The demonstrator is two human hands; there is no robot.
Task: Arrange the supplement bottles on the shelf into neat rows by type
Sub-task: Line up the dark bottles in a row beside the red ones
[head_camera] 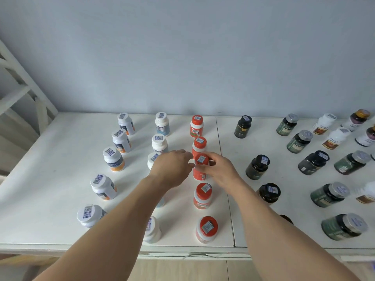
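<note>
Supplement bottles stand in columns on a white shelf (60, 159). A column of red-capped bottles runs down the middle; its third bottle (199, 173) is held from both sides. My left hand (172, 167) touches its left side and my right hand (218, 169) grips its cap and right side. Left of it runs a column of white bottles with blue labels (160, 144), partly hidden by my left arm. Farther left stands a column of white bottles with orange-and-navy labels (113, 162). To the right, black bottles (258, 167) form a column.
At the right are dark green bottles with silver caps (328, 194), white bottles with brown labels (334, 138) and purple-labelled bottles (357, 118). A seam (223, 169) splits the shelf top. The wall is close behind, and a white frame (24, 94) rises at the left.
</note>
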